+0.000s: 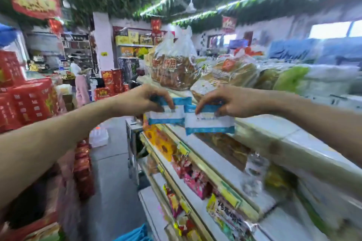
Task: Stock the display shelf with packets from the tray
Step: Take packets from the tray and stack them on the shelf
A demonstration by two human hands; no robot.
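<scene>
Since each hand has its own packet, my guess is they're going on two at a time. The left hand [145, 100] pinches the top edge of one blue-and-white packet [166, 116] between thumb and fingertips, and the right hand [225, 103] does the same with a second packet [209, 123] right beside it; whether the edges touch or overlap, I can't tell. Held by the top, they hang flat and face-out, which probably makes it easy to slot them upright into a row. Both are in the air in front of the upper tier of the display shelf [274, 133], not set down yet, and the tray isn't in view. The shelf has white boards with yellow price rails [207, 164], snack packs [195, 180] on the lower tiers and bagged bread [172, 72] piled on top. It's a shop: red gift boxes [27, 100] stacked on the left, greenery and light strips [244, 0] on the ceiling. It's all pretty blurry, so the labels are unreadable.
</scene>
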